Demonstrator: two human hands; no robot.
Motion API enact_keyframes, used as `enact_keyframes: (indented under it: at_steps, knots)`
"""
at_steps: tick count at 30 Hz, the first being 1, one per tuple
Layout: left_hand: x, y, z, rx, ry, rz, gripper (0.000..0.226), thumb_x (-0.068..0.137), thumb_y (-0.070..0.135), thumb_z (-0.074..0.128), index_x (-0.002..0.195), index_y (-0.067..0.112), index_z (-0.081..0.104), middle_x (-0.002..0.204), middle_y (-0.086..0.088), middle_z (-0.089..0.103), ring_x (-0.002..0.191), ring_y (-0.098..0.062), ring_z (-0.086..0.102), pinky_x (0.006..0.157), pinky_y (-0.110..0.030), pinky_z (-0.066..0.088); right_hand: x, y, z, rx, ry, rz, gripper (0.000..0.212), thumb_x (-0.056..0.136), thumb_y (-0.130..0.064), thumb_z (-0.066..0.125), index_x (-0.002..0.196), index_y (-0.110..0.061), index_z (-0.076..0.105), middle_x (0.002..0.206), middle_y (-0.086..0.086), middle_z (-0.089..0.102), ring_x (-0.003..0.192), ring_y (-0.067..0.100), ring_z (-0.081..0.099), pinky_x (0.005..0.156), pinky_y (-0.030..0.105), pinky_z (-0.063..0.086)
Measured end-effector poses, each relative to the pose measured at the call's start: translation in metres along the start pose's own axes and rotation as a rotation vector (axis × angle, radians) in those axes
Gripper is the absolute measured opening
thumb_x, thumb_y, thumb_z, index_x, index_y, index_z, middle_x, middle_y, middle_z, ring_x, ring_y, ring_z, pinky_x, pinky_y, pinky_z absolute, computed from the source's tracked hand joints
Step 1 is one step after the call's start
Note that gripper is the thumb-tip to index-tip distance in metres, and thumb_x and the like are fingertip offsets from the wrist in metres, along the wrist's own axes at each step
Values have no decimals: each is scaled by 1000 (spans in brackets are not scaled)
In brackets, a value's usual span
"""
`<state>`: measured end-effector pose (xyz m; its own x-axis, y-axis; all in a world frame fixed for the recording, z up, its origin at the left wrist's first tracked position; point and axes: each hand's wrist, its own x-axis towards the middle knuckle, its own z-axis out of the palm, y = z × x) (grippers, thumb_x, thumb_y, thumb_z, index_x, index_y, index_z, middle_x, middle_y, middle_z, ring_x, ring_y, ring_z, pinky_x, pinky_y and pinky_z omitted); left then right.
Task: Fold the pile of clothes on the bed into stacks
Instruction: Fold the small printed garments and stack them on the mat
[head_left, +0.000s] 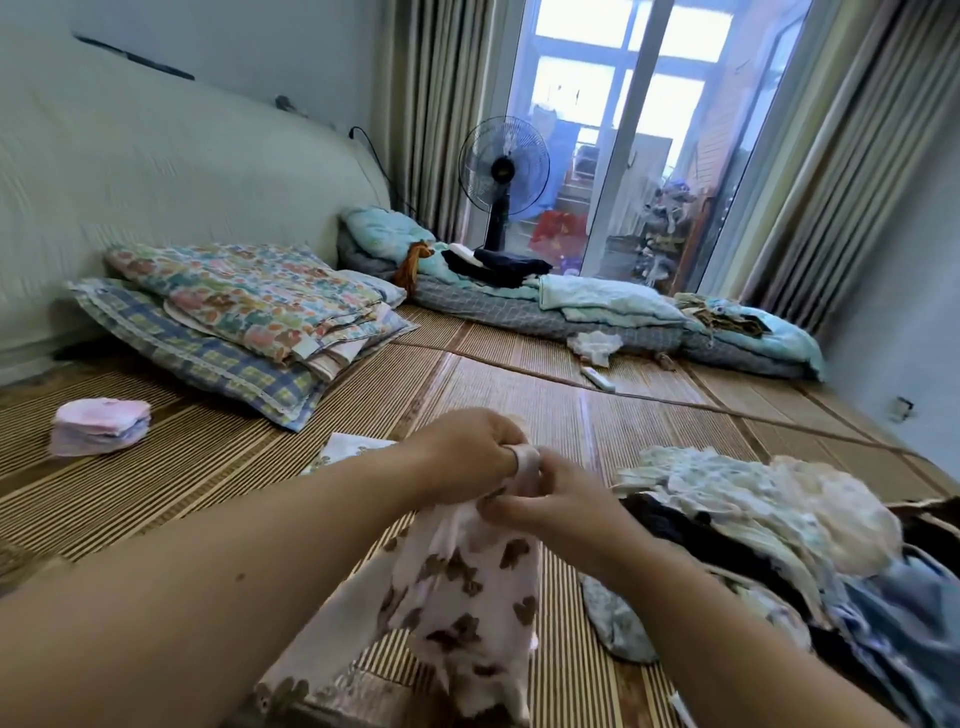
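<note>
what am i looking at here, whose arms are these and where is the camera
There is no machine here. A person wears one camera on the head, so this single picture looks forward and down at their own arms. The left hand and right hand both pinch the top of a white garment with brown prints, which hangs below them. On the woven mat, an unfolded pile lies to the right and a small pink stack sits far left. Behind are folded quilts and a fan.
</note>
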<state>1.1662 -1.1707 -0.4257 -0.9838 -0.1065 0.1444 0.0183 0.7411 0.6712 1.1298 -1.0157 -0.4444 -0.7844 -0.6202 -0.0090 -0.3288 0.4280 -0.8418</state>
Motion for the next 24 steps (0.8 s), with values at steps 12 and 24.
enact_keyframes:
  at_steps: [12, 24]
  knots:
    - [11, 17, -26, -659, -63, -350, 31, 90, 0, 41, 99, 16, 65, 101, -19, 61, 73, -24, 66, 57, -29, 53, -11, -16, 26, -154, 333, -254, 39, 65, -65, 60, 70, -26, 60, 64, -11, 63, 56, 2, 59, 48, 18, 43]
    - [1, 26, -43, -421, -396, 136, 25, 74, 8, 72, 99, 11, 66, 105, -5, 68, 101, -20, 65, 89, -33, 54, -1, -77, -79, 101, 121, -396, 11, 84, -27, 69, 75, -32, 69, 65, -7, 67, 60, 11, 65, 53, 22, 51]
